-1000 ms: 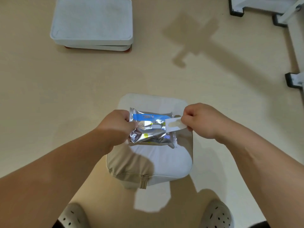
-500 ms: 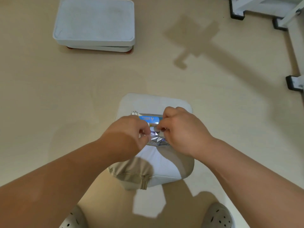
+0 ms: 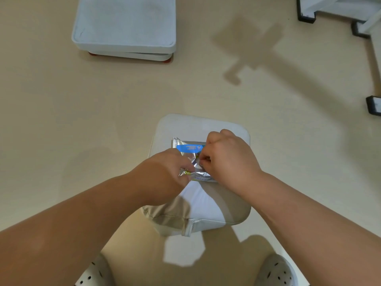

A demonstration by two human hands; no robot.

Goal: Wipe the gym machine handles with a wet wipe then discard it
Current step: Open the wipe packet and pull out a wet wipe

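Observation:
A silver foil wet wipe pack [image 3: 190,159] with a blue label strip lies on a white padded stool [image 3: 198,129]. My left hand [image 3: 165,174] grips the pack's left end and holds it down. My right hand [image 3: 228,159] is over the pack's right half, fingertips pinched at the pack's middle opening. What the fingertips pinch is hidden. The pack's right end is covered by my right hand. No gym machine handle is in view.
Two stacked white platforms [image 3: 125,27] with red feet sit on the beige floor at the top left. White machine frame legs with black end caps [image 3: 306,16] stand at the top right, another cap [image 3: 373,107] at the right edge. My two shoes [image 3: 94,273] show at the bottom.
One second ago my right hand held the peeled flap out to the right of the pack. It has since moved left onto the pack's middle, fingers pinching there. My left hand stayed on the pack.

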